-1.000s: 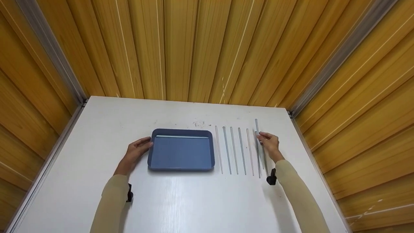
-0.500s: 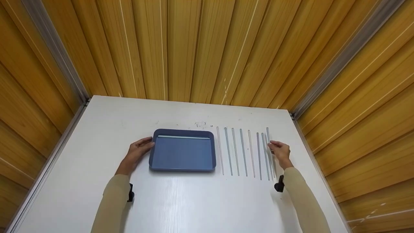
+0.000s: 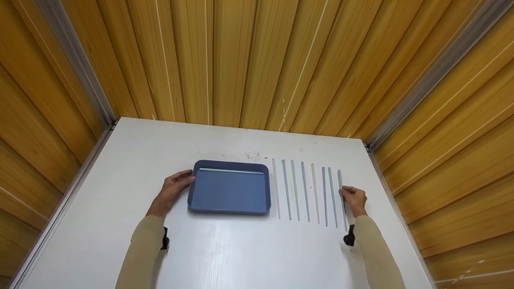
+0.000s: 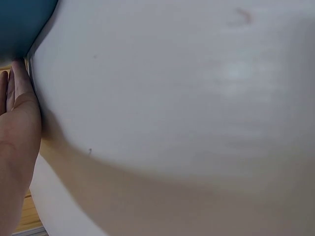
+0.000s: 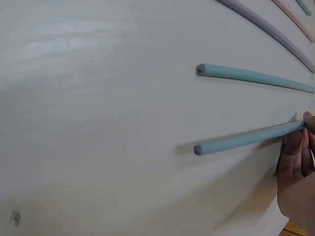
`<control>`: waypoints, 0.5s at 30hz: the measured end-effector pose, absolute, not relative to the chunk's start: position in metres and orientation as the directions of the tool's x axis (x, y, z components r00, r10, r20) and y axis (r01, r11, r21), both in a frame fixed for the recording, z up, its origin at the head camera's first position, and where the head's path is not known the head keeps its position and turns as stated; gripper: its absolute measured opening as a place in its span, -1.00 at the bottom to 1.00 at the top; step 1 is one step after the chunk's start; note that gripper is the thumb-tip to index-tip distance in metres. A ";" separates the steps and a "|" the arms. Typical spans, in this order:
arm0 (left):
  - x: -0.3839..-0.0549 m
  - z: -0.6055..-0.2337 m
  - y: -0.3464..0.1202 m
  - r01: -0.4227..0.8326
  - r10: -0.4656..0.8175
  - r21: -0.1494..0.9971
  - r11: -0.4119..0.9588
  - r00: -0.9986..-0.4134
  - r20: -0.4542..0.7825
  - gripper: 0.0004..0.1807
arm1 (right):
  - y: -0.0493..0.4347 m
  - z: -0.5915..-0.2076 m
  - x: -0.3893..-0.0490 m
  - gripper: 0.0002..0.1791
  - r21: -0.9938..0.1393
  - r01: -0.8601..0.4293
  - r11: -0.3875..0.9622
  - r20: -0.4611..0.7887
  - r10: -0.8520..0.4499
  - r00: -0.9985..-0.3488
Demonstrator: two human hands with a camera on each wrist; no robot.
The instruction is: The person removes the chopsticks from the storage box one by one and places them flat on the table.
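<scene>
My right hand (image 3: 355,199) pinches a long, thin light-blue stick (image 3: 340,178) between thumb and fingers at the right end of a row of similar sticks. In the right wrist view this stick (image 5: 246,139) has a dark round end and casts a shadow on the tabletop. Beside it lies another teal stick (image 5: 256,76). My left hand (image 3: 172,188), fingers fairly straight, touches the left side of a shallow blue tray (image 3: 192,196). Inside that tray, a pale stick (image 3: 231,170) lies along the far wall. The left wrist view shows fingertips right at the tray's edge (image 4: 24,29).
Several pastel sticks, among them a pinkish one (image 3: 315,192) and a grey-blue one (image 3: 325,196), lie spaced apart and nearly parallel between tray and right hand. The white table (image 3: 241,249) has dark marks near its back and is enclosed by wood-patterned walls (image 3: 225,60).
My right hand has moved right and toward the front, bringing the light-blue stick from over its neighbours to the row's right end. My left hand stays at the tray.
</scene>
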State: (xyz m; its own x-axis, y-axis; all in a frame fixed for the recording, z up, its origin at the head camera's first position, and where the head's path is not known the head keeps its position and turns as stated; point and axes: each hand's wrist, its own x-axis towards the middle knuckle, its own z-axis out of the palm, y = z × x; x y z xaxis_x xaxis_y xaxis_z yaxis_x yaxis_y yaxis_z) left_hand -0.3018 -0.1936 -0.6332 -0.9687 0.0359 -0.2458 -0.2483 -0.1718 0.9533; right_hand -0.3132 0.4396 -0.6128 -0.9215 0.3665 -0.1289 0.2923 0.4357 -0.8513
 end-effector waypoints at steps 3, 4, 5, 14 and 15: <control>-0.302 -0.633 -0.192 -0.249 0.041 0.954 -0.167 -0.968 -0.246 -0.30 | 0.440 -0.616 -0.312 -0.61 -0.823 0.299 0.482 -0.109 0.383 -0.917; -0.302 -0.633 -0.192 -0.248 0.042 0.955 -0.163 -0.969 -0.245 -0.30 | 0.440 -0.616 -0.312 -0.61 -0.813 0.303 0.498 -0.106 0.386 -0.917; -0.302 -0.633 -0.192 -0.246 0.043 0.955 -0.163 -0.969 -0.243 -0.30 | 0.440 -0.617 -0.312 -0.60 -0.803 0.306 0.511 -0.103 0.386 -0.917; -0.301 -0.631 -0.193 -0.235 0.041 0.959 -0.156 -0.972 -0.232 -0.30 | 0.437 -0.619 -0.316 -0.62 -0.792 0.300 0.531 -0.067 0.413 -0.908; -0.301 -0.631 -0.193 -0.238 0.044 0.959 -0.154 -0.971 -0.234 -0.29 | 0.437 -0.619 -0.316 -0.63 -0.791 0.301 0.532 -0.062 0.420 -0.906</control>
State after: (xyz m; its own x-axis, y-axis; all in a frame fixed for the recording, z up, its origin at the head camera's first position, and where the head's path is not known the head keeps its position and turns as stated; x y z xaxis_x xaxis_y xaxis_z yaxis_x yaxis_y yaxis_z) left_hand -0.3014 -0.1927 -0.6313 -0.9713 0.0439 -0.2338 -0.2378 -0.1536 0.9591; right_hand -0.3160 0.4368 -0.6188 -0.9056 0.4197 -0.0620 0.3009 0.5324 -0.7912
